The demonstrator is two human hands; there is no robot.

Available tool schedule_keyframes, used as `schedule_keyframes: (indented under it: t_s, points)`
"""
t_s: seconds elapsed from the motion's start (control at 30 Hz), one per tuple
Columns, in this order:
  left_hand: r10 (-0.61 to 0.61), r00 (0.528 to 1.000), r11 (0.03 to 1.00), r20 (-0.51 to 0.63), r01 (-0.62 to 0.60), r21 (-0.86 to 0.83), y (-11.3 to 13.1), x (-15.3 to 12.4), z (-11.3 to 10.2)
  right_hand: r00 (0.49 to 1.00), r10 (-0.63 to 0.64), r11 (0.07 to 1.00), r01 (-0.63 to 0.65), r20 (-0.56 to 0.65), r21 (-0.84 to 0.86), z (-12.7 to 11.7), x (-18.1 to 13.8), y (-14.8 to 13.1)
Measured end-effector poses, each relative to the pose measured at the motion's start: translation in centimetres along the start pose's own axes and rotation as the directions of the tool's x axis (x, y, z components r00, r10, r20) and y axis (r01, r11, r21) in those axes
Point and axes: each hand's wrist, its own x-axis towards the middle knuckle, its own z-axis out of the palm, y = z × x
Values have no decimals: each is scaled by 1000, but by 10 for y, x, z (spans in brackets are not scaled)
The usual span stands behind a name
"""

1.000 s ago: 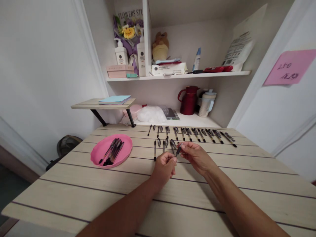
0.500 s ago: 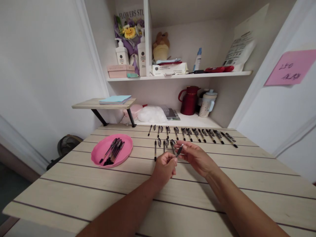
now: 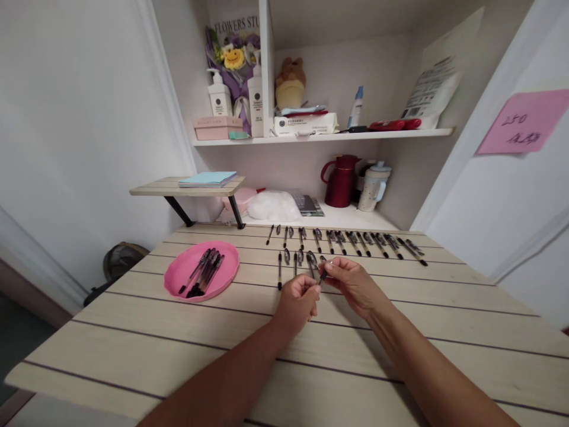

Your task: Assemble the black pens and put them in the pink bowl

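Observation:
A black pen (image 3: pixel 322 277) is held at a slant over the table, its bare tip end pointing up and away. My left hand (image 3: pixel 296 303) is closed round the pen's lower part, which its fingers mostly hide. Thumb and fingers of my right hand (image 3: pixel 353 286) pinch the pen near its tip. Just beyond my hands lies a short row of uncapped pens (image 3: pixel 280 271), with caps (image 3: pixel 287 256) beside them. Farther back, a longer row of pens (image 3: pixel 349 242) with caps runs along the table. To the left, a pink tray (image 3: pixel 175 264) holds several capped pens (image 3: pixel 205 273).
The slatted wooden table (image 3: pixel 213 350) runs up to a white shelf unit (image 3: pixel 324 138). A small raised stand (image 3: pixel 155 188) with blue paper (image 3: pixel 207 179) is at the back left. A red jug (image 3: pixel 341 182) and a pale cup (image 3: pixel 373 188) stand behind the pens.
My right hand has closed its thumb and fingers onto the pen's tip end, where they were spread apart beside it. My left hand stays in place, still gripping the pen.

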Motion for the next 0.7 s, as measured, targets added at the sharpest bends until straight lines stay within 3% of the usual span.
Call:
schedule_keyframes:
  t_s: [0.23, 0.5, 0.7]
  points:
    - [2, 1000, 1000, -7, -2, -26, -1, 1, -1, 995, 3, 999, -8, 98, 52, 1, -1, -3]
    - [33, 999, 999, -1, -33, 37, -1, -1, -1, 1000, -8, 999, 8, 8, 40, 3, -1, 0]
    - [24, 999, 1000, 30, -24, -7, 1, -1, -3, 992, -9, 993, -6, 129, 118, 2, -5, -4]
